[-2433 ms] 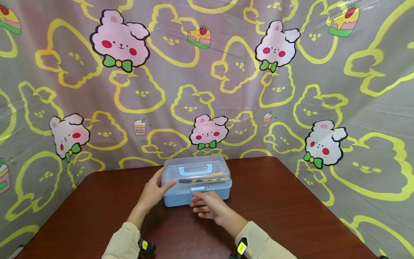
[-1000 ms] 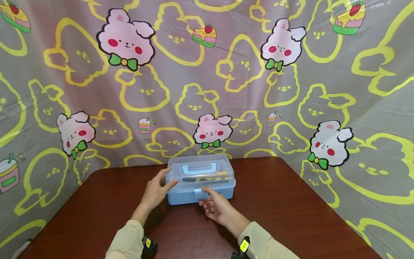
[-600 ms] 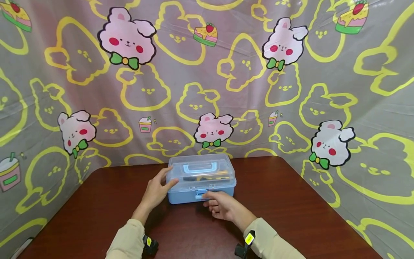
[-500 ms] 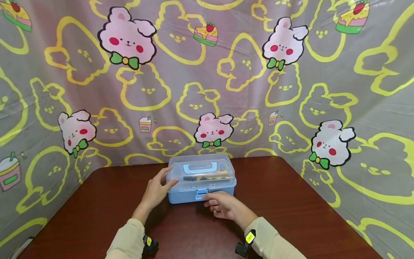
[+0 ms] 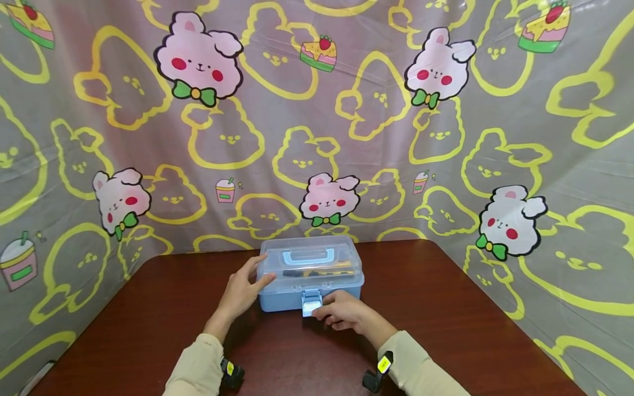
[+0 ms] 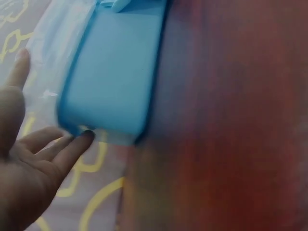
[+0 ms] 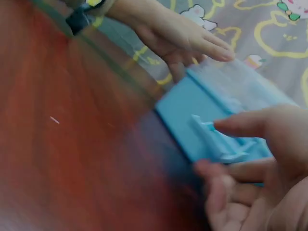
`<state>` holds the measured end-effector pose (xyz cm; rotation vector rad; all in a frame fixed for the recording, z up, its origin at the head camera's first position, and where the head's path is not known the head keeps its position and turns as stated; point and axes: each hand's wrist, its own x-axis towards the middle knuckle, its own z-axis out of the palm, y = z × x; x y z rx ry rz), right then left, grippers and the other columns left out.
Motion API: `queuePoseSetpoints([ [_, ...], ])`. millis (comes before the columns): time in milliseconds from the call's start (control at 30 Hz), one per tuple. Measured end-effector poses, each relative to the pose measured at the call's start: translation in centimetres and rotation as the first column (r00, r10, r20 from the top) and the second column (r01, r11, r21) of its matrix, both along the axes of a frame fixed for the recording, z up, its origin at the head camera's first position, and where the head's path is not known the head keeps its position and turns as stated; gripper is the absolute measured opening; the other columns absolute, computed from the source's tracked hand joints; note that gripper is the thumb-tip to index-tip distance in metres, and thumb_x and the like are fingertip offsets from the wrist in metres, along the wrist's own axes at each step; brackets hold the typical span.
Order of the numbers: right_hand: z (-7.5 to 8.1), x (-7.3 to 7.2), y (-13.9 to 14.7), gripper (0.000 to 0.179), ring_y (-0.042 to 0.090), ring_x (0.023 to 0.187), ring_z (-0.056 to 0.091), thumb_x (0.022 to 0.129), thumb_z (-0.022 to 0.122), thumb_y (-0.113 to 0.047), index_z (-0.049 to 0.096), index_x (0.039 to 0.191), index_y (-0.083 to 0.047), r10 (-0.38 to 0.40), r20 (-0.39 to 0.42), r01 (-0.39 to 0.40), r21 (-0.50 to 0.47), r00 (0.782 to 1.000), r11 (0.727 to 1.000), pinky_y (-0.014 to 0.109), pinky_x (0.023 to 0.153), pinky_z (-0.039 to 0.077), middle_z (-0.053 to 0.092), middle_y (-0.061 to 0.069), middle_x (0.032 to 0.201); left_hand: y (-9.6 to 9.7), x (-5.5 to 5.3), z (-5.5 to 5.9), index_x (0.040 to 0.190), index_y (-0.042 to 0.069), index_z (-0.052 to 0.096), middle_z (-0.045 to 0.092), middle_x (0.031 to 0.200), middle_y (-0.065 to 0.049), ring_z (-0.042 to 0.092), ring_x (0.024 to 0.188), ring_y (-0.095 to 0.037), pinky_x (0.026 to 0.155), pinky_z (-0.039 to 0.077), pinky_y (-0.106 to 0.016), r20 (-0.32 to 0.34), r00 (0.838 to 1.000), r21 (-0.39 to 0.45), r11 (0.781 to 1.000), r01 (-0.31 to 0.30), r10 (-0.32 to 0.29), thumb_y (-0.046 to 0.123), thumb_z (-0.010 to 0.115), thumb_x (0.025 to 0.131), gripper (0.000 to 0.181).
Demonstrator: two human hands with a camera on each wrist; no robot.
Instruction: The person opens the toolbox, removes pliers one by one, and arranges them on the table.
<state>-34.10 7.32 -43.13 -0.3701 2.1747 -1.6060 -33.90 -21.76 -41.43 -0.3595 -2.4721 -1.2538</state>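
Note:
A storage box (image 5: 280, 301) with a light-blue base stands on the table, its clear lid (image 5: 277, 248) down. Through the lid I see dark and yellow items, too blurred to name. The front latch (image 5: 312, 303) is swung outward from the box. My left hand (image 5: 239, 292) rests against the box's left end, thumb towards the lid's front and the fingers fairly straight. At the latch, my right hand (image 5: 345, 309) pinches the flap between thumb and curled fingers. In the right wrist view the thumb (image 7: 240, 123) lies at the flap's edge; motion blurs the contact.
A carry handle (image 5: 308, 257) lies on top of the lid. The brown table (image 5: 436, 330) extends around the box, and a patterned curtain (image 5: 277, 121) hangs behind it and at both sides. Each wrist carries a small black camera (image 5: 231, 375).
My right thumb has moved down the box's front, and the latch has gone from lying flat to swung outward. My left hand stays at the box's left end; the lid remains down.

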Motion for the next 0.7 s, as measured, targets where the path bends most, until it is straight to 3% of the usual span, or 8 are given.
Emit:
queuePoseSetpoints([
  [133, 1.9, -0.3, 1.3, 0.027, 0.011, 0.061, 0.058, 0.094, 0.078, -0.030, 0.078, 0.093, -0.003, 0.099, -0.159, -0.069, 0.183, 0.982, 0.981, 0.025, 0.052, 0.047, 0.070, 0.004, 0.078, -0.2, 0.3, 0.9, 0.155, 0.019, 0.048, 0.048, 0.154, -0.020, 0.053, 0.133, -0.041, 0.101, 0.046, -0.060, 0.025, 1.000, -0.091, 0.996, -0.007, 0.010, 0.049, 0.073, 0.096, 0.071],
  [300, 4.7, -0.8, 3.6, 0.034, 0.009, 0.052, 0.050, 0.094, 0.079, -0.030, 0.078, 0.080, 0.000, 0.145, -0.332, -0.031, 0.326, 0.932, 0.945, 0.023, 0.045, 0.038, 0.061, 0.000, 0.062, -0.3, 0.7, 2.0, 0.157, 0.017, 0.047, 0.057, 0.146, -0.019, 0.060, 0.125, -0.038, 0.094, 0.052, -0.057, 0.027, 0.999, -0.179, 0.984, -0.019, 0.024, 0.051, 0.073, 0.095, 0.075],
  [467, 7.0, -1.2, 6.0, 0.019, 0.013, 0.054, 0.054, 0.091, 0.082, -0.024, 0.082, 0.085, -0.007, 0.126, -0.398, 0.015, 0.332, 0.909, 0.943, 0.024, 0.047, 0.037, 0.065, 0.002, 0.067, -1.1, 1.0, 2.7, 0.156, 0.013, 0.047, 0.064, 0.135, -0.021, 0.061, 0.123, -0.038, 0.091, 0.054, -0.057, 0.011, 0.998, -0.201, 0.978, -0.054, 0.057, 0.050, 0.076, 0.093, 0.079],
  [700, 8.3, -2.0, 8.9, 0.012, 0.021, 0.062, 0.059, 0.088, 0.085, -0.020, 0.083, 0.092, -0.008, -0.024, -0.416, 0.150, 0.272, 0.909, 0.950, 0.032, 0.057, 0.047, 0.068, 0.003, 0.072, -2.2, 1.1, 2.9, 0.149, 0.002, 0.052, 0.065, 0.131, -0.023, 0.063, 0.120, -0.039, 0.090, 0.055, -0.054, 0.057, 0.995, -0.183, 0.981, -0.070, 0.082, 0.049, 0.079, 0.091, 0.079],
])
